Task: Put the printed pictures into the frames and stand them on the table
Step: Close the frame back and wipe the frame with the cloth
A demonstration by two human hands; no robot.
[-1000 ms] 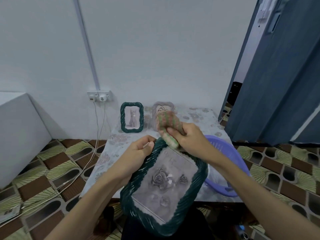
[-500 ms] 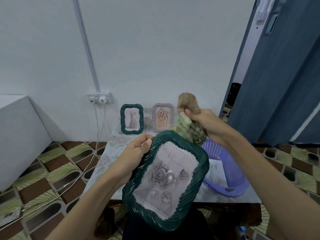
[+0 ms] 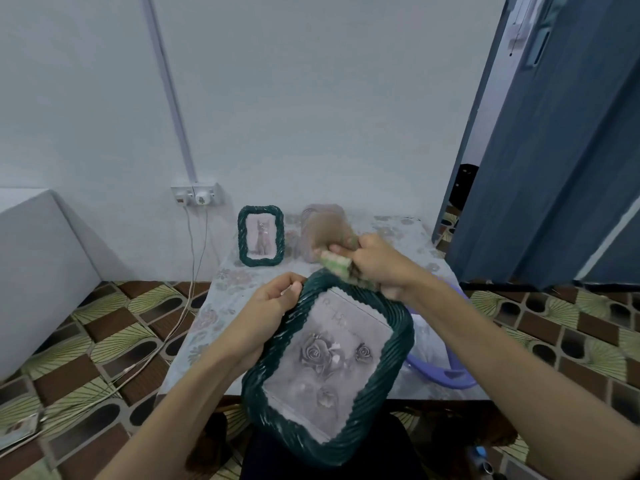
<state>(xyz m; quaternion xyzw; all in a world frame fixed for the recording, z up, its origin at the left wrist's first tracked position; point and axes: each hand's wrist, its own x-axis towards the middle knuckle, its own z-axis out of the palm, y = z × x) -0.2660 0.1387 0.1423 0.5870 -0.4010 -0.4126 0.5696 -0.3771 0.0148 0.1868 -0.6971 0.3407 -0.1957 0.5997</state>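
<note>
Your left hand [image 3: 273,306] grips the large green frame [image 3: 329,368], rose print already inside, tilted above the table [image 3: 221,299]. Your right hand [image 3: 377,265] clutches a cloth [image 3: 337,266] at its top edge; you seem to be wiping it. Next, stand it beside the small cat frame [image 3: 260,235].

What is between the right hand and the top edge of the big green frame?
In the head view, a green-and-pink cloth, gripped by the right hand, lies against the big green frame there.

Dim bluish light, soft shadows, wide-angle edge bending, motion-blurred right hand [image 3: 377,263]
</note>
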